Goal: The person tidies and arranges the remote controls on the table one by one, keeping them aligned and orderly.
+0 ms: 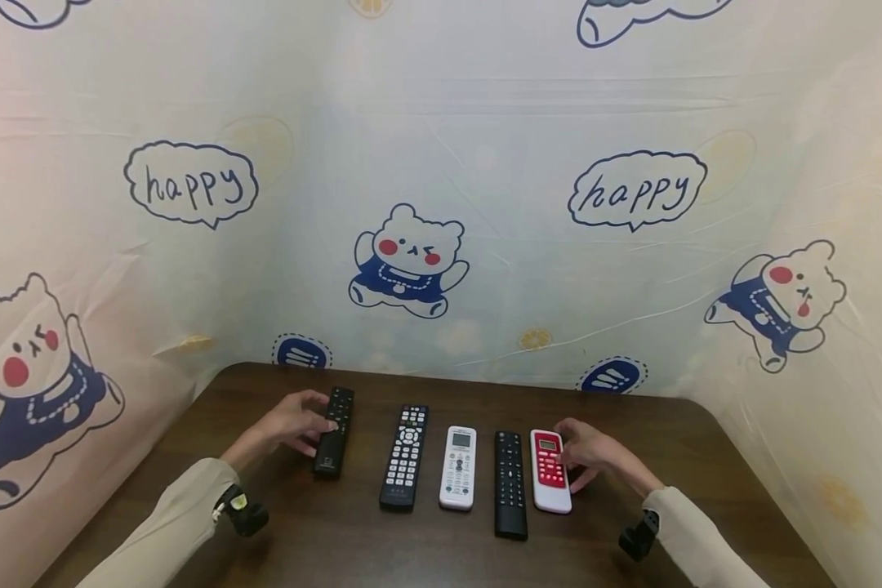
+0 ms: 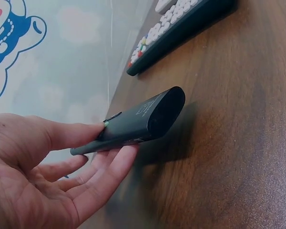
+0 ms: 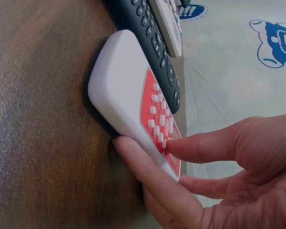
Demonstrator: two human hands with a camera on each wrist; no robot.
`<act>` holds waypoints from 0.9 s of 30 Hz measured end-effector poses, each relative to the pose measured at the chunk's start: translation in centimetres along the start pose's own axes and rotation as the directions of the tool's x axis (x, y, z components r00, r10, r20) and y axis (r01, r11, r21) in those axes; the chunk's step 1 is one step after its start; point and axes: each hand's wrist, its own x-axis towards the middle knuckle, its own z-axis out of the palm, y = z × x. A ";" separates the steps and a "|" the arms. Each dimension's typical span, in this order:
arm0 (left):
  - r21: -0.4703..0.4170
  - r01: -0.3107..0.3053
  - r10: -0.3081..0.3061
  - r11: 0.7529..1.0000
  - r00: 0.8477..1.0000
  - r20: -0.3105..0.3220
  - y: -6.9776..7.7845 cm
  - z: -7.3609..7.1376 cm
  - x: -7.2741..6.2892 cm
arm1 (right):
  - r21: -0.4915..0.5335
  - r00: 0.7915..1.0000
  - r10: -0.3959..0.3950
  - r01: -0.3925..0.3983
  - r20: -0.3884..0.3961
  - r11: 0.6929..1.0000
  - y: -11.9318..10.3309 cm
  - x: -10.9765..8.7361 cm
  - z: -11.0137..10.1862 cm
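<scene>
At the left of the table, my left hand point(image 1: 288, 423) grips a slim black remote control point(image 1: 331, 449). In the left wrist view the thumb lies on the button face of the black remote point(image 2: 136, 119) and the fingers reach beneath; a shadow falls on the wood under it. My right hand point(image 1: 591, 451) holds a white remote control with a red button panel point(image 1: 553, 495) at the right end of the row. The right wrist view has the thumb on the buttons of the white-and-red remote point(image 3: 119, 81) and a finger at its lower side edge.
Between the hands lie a black remote with white buttons point(image 1: 404, 457), a white remote with a small screen point(image 1: 457, 469) and a long black remote point(image 1: 510, 490), close beside the white-and-red one. The brown wooden table point(image 1: 412, 551) meets a printed cloth backdrop point(image 1: 514, 286) behind.
</scene>
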 end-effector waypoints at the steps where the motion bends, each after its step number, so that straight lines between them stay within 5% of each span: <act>1: 0.000 -0.003 0.003 1.000 1.000 0.003 0.0 0.0 0.0 | -0.001 1.000 0.001 -0.001 0.004 1.000 0.0 0.0 0.0; 16: -0.018 -0.027 0.027 0.999 1.000 -0.007 -0.1 0.5 -0.4 | -0.070 0.991 0.019 -0.029 -0.130 0.997 0.1 0.8 1.6; 27: -0.015 -0.037 0.037 0.999 0.999 -0.001 -0.2 0.8 -0.3 | -0.034 0.989 0.001 -0.006 -0.148 0.999 0.4 0.9 0.7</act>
